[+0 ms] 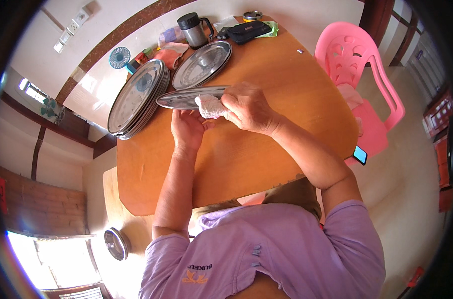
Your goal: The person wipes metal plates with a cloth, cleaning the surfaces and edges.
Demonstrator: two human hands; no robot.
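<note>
My left hand (189, 127) supports a shiny metal plate (177, 98) from its near, lower edge, tilting it above the wooden table. A folded white cloth (210, 106) is gripped in my right hand (247, 108), pressed to the plate's near side at its right part. Left of the held plate, a stack of oval metal plates (136, 98) rests at the table's left edge. Behind it lie one or more further oval metal plates (203, 65). The fingertips of my left hand are partly hidden behind the plate.
On the wooden table (286, 82), a steel mug with a black lid (194, 31), a black case (249, 31) and an orange cloth (170, 56) stand or lie at the back. A pink plastic chair (348, 48) is at the right, with a phone (360, 155) near the table's corner.
</note>
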